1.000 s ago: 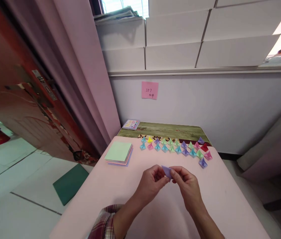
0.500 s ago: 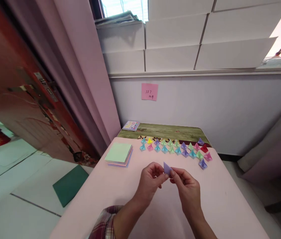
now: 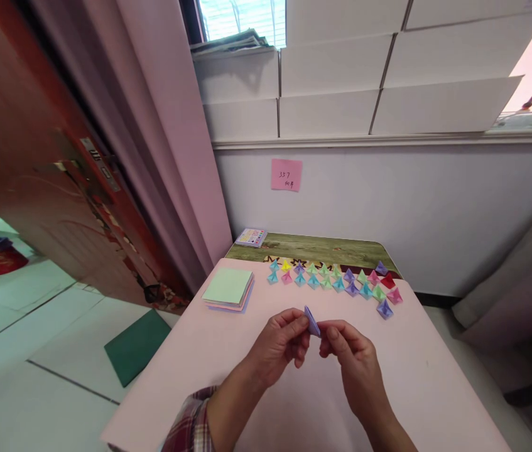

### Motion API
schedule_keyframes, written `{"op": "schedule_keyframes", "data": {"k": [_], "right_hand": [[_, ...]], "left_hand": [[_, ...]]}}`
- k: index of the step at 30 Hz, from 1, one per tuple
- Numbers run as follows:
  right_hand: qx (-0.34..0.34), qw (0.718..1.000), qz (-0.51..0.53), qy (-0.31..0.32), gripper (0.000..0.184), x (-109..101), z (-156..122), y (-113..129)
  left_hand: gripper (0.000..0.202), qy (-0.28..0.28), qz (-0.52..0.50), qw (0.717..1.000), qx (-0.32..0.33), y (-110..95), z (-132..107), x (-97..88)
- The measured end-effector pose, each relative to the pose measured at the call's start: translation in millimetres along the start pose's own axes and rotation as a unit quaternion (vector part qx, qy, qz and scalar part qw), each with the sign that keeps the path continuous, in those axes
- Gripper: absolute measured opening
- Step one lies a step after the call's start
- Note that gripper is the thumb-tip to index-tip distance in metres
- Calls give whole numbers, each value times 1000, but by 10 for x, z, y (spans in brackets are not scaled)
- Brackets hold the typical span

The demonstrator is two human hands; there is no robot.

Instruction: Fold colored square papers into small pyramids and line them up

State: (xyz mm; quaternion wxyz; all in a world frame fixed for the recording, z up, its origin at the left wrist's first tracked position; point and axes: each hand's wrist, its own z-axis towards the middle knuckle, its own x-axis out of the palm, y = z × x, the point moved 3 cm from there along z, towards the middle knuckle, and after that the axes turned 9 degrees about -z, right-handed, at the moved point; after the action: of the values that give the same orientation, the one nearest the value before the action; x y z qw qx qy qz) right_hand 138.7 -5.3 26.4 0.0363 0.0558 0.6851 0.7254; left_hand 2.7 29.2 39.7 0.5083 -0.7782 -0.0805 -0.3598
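Above the pink-covered table (image 3: 294,389), a small purple piece of folded paper (image 3: 312,321) is held between my hands, turned nearly edge-on. My left hand (image 3: 277,345) pinches it between thumb and fingers from the left. The curled fingers of my right hand (image 3: 353,355) meet its right edge, with the thumb lying against the index finger. Beyond the hands stand rows of small folded paper shapes in blue, green, purple, pink, yellow and red; the closest is a purple paper shape (image 3: 385,309) at the right.
A stack of coloured paper sheets (image 3: 228,287), light green on top, lies at the table's left. Behind it, a small printed packet (image 3: 251,237) rests on the wooden-patterned strip. A pink note (image 3: 286,175) is stuck to the wall. On the floor lies a green board (image 3: 137,346).
The purple paper has turned from its flat face to nearly edge-on. My right thumb has come off its face, and my left hand now grips it higher up. The view has shifted slightly.
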Motion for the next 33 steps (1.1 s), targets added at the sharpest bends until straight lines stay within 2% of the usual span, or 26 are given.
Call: {"op": "schedule_keyframes", "data": {"k": [6, 11, 16, 23, 30, 33], "right_hand": [[111, 985, 102, 78, 38, 15, 6, 9], [125, 984, 91, 83, 30, 3, 38, 31], [141, 980, 86, 106, 33, -10, 60, 4], [113, 988, 28, 106, 30, -34, 37, 31], [43, 999, -3, 28, 31, 9, 42, 37], [19, 1000, 16, -2, 29, 30, 29, 15]], "left_hand": [[24, 28, -3, 999, -44, 0, -52, 15], [25, 25, 15, 999, -45, -9, -59, 10], [25, 38, 32, 998, -50, -6, -80, -16], [25, 39, 119, 992, 25, -58, -117, -23], [25, 10, 149, 985, 84, -58, -106, -5], [40, -24, 157, 982, 107, -55, -105, -3]]}}
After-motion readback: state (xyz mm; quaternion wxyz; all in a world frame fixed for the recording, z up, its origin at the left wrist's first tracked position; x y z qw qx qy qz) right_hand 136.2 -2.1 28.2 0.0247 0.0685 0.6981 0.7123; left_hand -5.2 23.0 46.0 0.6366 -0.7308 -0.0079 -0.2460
